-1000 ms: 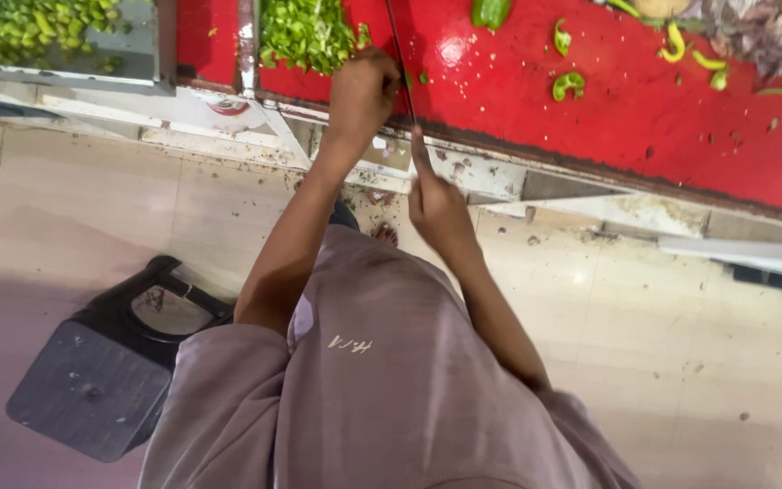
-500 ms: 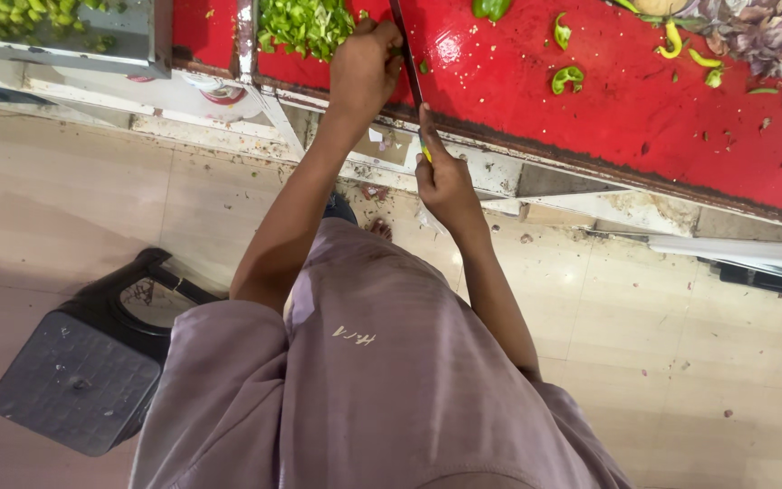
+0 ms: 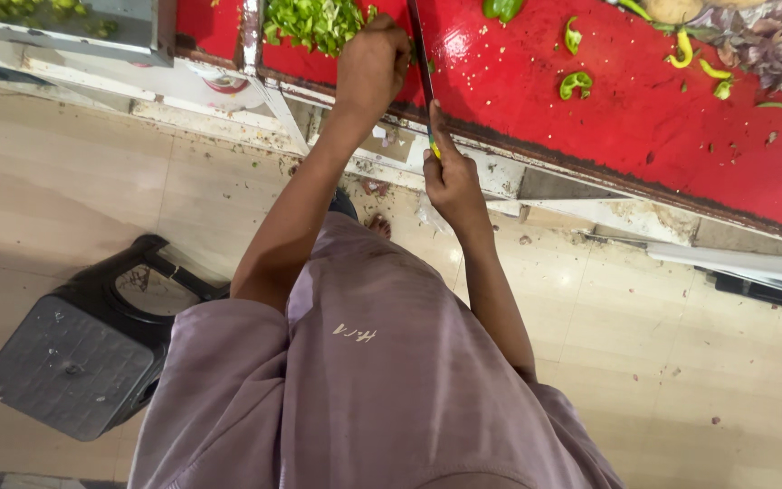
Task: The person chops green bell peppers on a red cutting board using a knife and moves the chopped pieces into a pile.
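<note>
My right hand (image 3: 450, 177) grips the yellow-green handle of a long knife (image 3: 420, 54) at the near edge of the red table (image 3: 590, 136). The blade points away from me across the table top. My left hand (image 3: 373, 63) is curled, knuckles up, just left of the blade, pressing on green pepper pieces at the edge of a pile of chopped green pepper (image 3: 314, 23). What lies under its fingers is hidden. Both forearms reach out from my mauve shirt (image 3: 364, 380).
Loose green pepper slices (image 3: 576, 83) and seeds lie on the table to the right. Purple vegetable scraps (image 3: 767, 41) sit at the far right. A black plastic stool (image 3: 83, 349) stands on the tiled floor at my left. A metal tray corner (image 3: 128, 23) is at the top left.
Both hands have shifted slightly farther over the table edge, with the knife blade still beside the left hand. The view has drifted a little.
</note>
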